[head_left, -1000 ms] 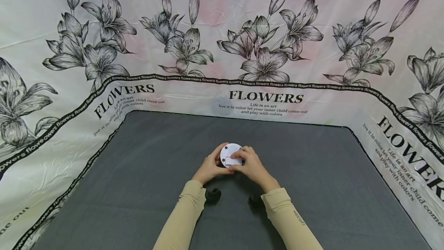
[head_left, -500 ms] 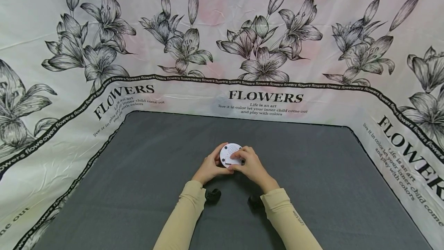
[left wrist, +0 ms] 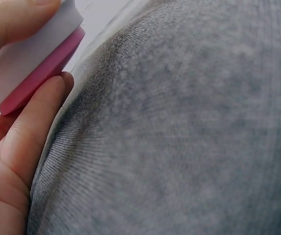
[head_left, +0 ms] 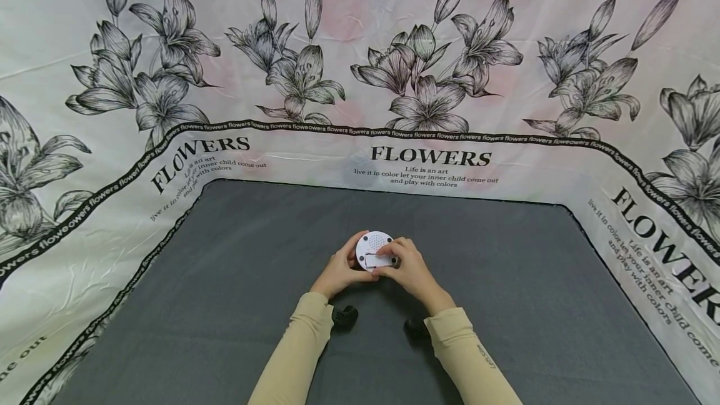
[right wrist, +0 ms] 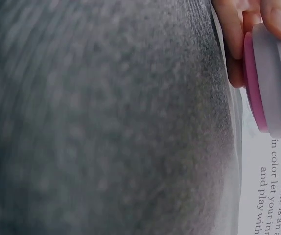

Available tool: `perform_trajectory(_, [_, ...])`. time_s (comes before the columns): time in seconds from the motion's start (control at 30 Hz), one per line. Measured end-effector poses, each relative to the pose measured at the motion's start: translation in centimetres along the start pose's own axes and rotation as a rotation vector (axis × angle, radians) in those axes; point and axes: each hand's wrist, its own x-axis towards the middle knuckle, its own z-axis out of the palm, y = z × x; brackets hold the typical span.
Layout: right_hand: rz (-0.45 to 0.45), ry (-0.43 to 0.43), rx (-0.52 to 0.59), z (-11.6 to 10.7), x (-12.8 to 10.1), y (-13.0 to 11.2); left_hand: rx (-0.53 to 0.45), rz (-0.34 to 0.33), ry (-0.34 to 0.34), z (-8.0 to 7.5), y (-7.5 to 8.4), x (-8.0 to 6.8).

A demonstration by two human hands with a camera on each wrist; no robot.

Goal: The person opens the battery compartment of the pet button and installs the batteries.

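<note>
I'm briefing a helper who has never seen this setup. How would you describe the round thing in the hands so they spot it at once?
Start at the grey mat ringed by the flowered cloth. Near its middle, the left hand and right hand hold a round white disc. It has a patch of small holes on top, a pink underside, and is the only white thing on the mat.

The round device (head_left: 374, 250) sits mid-worktop (head_left: 225, 280), left hand (head_left: 337, 270) at its left, right hand (head_left: 409, 267) at its right, the flower-printed cloth (head_left: 360, 67) behind.
</note>
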Motion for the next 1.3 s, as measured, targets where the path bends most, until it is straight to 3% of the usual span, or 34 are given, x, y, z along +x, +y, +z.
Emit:
perform_trajectory(0.67, [0.034, 0.028, -0.002, 0.5, -0.1, 0.1, -0.015, -0.020, 0.002, 0.1, 0.0, -0.2])
perform_trajectory(0.73, [0.079, 0.043, 0.009, 0.5, 0.0, -0.1, -0.012, -0.012, 0.003, 0.1, 0.0, -0.2])
perform_trajectory(0.93, [0.329, 0.079, 0.020, 0.4, 0.1, -0.3, -0.026, 0.003, 0.006, 0.1, -0.1, -0.1])
perform_trajectory(1.17, [0.490, -0.043, 0.069, 0.0, 0.5, -0.3, -0.020, 0.007, 0.025, -0.1, -1.9, 0.6])
perform_trajectory(1.3, [0.554, -0.067, 0.130, -0.2, 0.8, -0.6, 0.009, -0.007, 0.032, -0.1, -2.6, 1.0])
